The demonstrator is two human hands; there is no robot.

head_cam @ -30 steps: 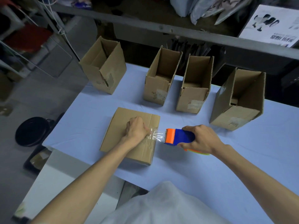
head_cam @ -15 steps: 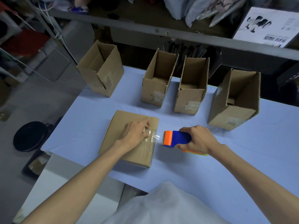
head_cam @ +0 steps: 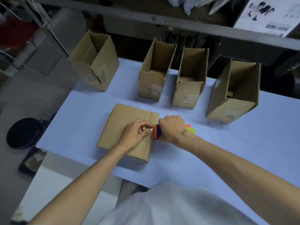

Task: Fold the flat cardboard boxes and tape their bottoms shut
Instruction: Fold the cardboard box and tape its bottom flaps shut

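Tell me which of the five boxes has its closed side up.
The near box, under the left hand. Its upper face is closed flaps; the four back boxes stand with open tops.

Pale whitish shirt [head_cam: 170, 207]; 2 bare forearms [head_cam: 227, 161].

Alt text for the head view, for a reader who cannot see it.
A person's left hand pinches clear tape on a closed cardboard box while the right hand grips a blue-and-orange tape dispenser at the box's right edge. Four open boxes stand behind on a light blue table.
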